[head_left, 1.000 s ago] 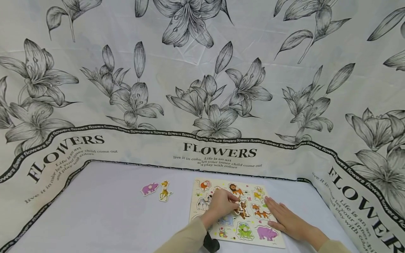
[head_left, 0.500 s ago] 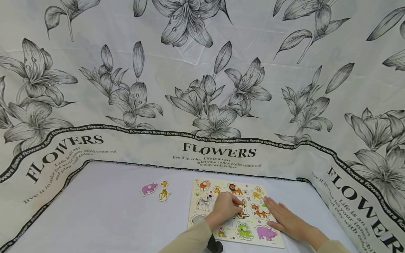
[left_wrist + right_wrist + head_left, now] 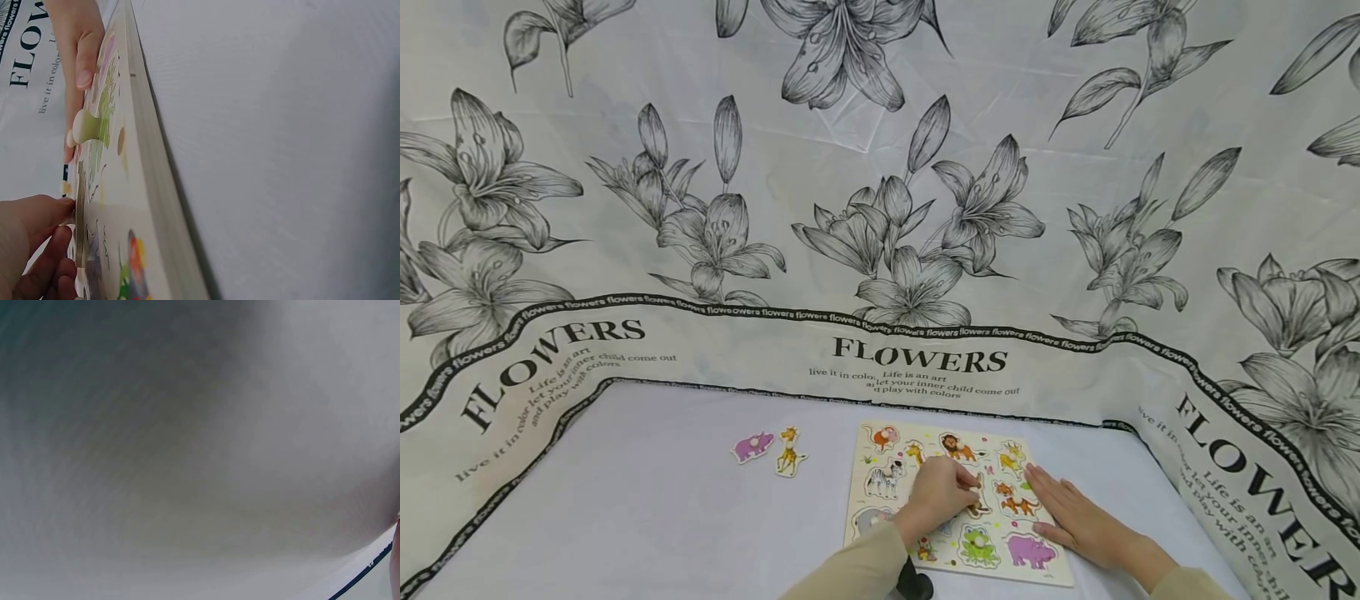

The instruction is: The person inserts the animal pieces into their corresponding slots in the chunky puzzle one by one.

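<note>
My left hand [image 3: 938, 498] is over the middle of the wooden animal puzzle board [image 3: 852, 500]. Its thumb and fingers pinch the small knob of a kangaroo puzzle piece [image 3: 981, 506], mostly covered by the fingers in the head view. From the left wrist, the piece's edge [image 3: 80, 219] shows close against the board's face, beside the knobbed frog piece [image 3: 107, 119]. Straight fingers of my right hand [image 3: 1086, 521] rest on the board's right edge. The right wrist view is mostly blurred grey cloth.
A purple hippo piece [image 3: 752, 447] and a giraffe piece [image 3: 789, 452] lie on the white tablecloth [image 3: 647, 492] left of the board. Behind stands a flower-printed curtain [image 3: 917, 367]. A black object [image 3: 914, 581] sits under the left wrist.
My left hand has shifted slightly right over the kangaroo, uncovering the giraffe picture and more of the zebra. My right hand stays in place on the board's edge.
</note>
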The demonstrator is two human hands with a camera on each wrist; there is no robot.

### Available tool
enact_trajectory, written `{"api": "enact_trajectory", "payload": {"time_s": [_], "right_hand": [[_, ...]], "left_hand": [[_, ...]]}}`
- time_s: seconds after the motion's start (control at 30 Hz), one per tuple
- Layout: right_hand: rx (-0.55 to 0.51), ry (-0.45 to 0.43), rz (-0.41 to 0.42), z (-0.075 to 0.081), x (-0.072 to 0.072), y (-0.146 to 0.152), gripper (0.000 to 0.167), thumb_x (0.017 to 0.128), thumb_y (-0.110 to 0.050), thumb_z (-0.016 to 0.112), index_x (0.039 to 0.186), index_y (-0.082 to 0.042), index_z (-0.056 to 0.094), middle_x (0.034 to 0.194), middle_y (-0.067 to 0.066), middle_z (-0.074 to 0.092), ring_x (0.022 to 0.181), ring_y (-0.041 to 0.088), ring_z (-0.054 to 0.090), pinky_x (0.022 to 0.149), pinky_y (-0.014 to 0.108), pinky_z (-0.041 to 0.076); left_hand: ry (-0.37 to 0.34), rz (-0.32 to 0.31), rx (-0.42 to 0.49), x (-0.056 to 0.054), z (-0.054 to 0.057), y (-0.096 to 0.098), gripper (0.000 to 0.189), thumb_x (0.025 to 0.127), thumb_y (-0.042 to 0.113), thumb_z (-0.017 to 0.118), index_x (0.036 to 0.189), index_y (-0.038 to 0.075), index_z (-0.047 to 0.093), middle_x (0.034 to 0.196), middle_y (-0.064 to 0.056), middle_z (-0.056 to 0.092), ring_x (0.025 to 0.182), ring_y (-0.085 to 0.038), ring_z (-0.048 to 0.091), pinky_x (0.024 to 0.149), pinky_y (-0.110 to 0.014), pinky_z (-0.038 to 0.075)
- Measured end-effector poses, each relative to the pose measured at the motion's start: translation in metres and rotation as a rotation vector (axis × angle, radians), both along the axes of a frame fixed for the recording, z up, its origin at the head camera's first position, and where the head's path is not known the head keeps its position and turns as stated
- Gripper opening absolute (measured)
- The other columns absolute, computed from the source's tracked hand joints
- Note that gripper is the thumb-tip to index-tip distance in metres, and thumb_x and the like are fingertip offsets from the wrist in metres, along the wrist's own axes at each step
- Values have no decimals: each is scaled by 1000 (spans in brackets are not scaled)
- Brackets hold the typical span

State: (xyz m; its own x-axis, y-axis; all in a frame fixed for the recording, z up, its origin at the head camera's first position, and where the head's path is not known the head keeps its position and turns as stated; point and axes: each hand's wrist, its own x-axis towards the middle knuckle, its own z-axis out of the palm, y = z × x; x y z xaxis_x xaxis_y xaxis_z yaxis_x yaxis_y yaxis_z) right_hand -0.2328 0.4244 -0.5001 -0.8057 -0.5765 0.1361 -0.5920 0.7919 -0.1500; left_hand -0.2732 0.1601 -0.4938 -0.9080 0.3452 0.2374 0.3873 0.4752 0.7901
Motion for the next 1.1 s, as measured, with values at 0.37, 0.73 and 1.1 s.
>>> {"api": "enact_trajectory", "payload": {"time_s": [0.37, 0.73, 1.1], "right_hand": [[5, -18, 5, 1, 1, -1, 68, 99, -37, 48, 149, 2, 23, 149, 31, 32, 136, -18, -16, 103, 2, -16], [1, 36, 17, 0, 0, -2, 67, 98, -35, 51, 147, 5, 27, 146, 32, 35, 138, -17, -14, 105, 3, -15], [-10, -5, 6, 1, 0, -1, 68, 99, -36, 50, 149, 3, 25, 148, 31, 33, 137, -18, -15, 104, 2, -16]], "left_hand": [[61, 1, -53, 1, -1, 2, 9, 75, 8, 78, 83, 12, 78, 75, 4, 74, 58, 6, 55, 57, -12, 43], [113, 18, -104, 1, -2, 2, 11, 75, 8, 78, 84, 14, 78, 77, 4, 74, 66, 2, 61, 62, -15, 46], [-5, -36, -116, 8, 11, -6, 19, 74, 9, 77, 92, 13, 77, 91, 3, 75, 84, -2, 64, 74, -18, 48]]}}
